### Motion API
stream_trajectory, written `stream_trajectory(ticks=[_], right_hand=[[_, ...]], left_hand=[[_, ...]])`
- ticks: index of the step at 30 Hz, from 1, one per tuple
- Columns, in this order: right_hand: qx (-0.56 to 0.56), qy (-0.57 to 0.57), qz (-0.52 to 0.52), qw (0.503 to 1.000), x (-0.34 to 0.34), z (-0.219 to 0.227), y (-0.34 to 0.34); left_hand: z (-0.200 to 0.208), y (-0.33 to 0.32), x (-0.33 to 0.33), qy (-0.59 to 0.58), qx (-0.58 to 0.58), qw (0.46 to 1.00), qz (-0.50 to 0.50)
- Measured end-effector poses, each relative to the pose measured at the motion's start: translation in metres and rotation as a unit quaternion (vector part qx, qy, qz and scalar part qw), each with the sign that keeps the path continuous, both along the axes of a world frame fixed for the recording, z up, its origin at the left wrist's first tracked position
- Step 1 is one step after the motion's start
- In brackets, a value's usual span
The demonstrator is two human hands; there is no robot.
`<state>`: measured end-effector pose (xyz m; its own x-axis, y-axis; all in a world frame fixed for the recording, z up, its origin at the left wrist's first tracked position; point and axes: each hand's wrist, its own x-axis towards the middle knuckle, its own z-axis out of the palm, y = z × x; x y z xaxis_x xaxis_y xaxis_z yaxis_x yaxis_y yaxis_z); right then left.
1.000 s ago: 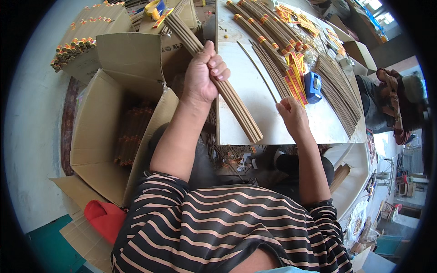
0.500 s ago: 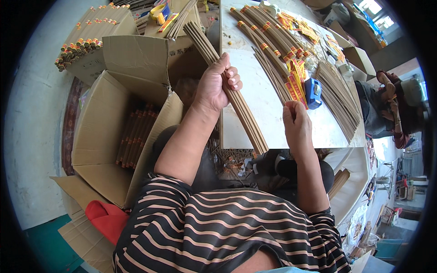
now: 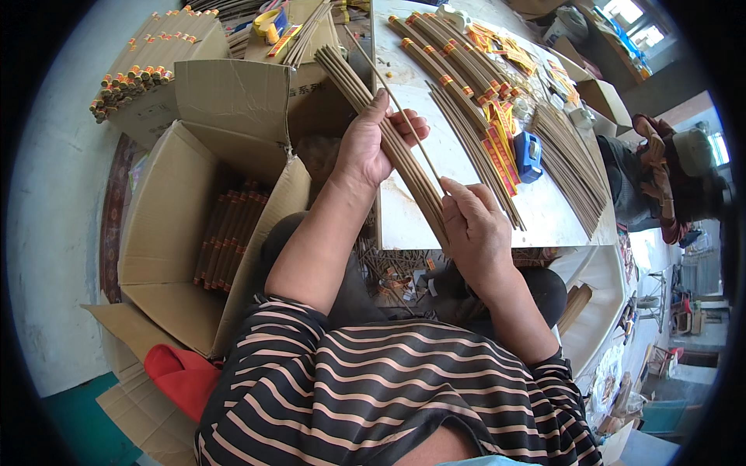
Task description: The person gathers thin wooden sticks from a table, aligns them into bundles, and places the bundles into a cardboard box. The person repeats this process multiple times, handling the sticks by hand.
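A bundle of brown incense sticks (image 3: 416,180) slants across in front of me, with my left hand (image 3: 365,147) wrapped round its middle and some fingers loosened. My right hand (image 3: 479,231) pinches the near end of a single incense stick (image 3: 426,157), which lies along the bundle's right side and passes by the left fingertips. The right hand's edge covers the bundle's lower end. On the white table, a narrow row of loose sticks (image 3: 470,140) lies just beyond my right hand. Red and yellow paper labels (image 3: 499,159) sit beside a blue tape dispenser (image 3: 529,155).
Labelled incense bundles (image 3: 443,58) and a wide spread of loose sticks (image 3: 571,163) lie on the table (image 3: 404,221). At left, an open cardboard box (image 3: 155,233) holds dark bundles; more bundles (image 3: 151,50) are stacked behind. Another person (image 3: 660,179) sits at far right.
My right hand has moved left from the table's loose sticks to the bundle, bringing one stick. My left fingers have loosened a little round the bundle.
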<state>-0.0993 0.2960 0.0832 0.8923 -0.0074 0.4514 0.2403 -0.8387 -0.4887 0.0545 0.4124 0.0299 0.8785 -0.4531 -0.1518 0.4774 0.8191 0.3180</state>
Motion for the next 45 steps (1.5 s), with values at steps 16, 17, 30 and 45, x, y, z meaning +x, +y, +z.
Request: stream_trajectory(ticks=[16,17,30,45], right_hand=[[-0.085,0.014,0.020,0.996,-0.002,0.004,0.002],[-0.091,0.021,0.021,0.995,-0.002,0.004,0.002],[-0.051,0.018,0.071,0.996,0.000,-0.004,-0.004],[0.164,0.008,-0.023,0.986,-0.008,-0.018,-0.047]], left_hand=[[-0.002,-0.004,0.000,-0.007,-0.005,1.000,-0.009],[-0.002,-0.004,0.000,-0.011,-0.007,1.000,-0.010],[-0.007,-0.005,0.003,-0.034,-0.066,0.996,-0.046],[0.066,-0.013,-0.023,-0.327,0.142,0.931,0.076]])
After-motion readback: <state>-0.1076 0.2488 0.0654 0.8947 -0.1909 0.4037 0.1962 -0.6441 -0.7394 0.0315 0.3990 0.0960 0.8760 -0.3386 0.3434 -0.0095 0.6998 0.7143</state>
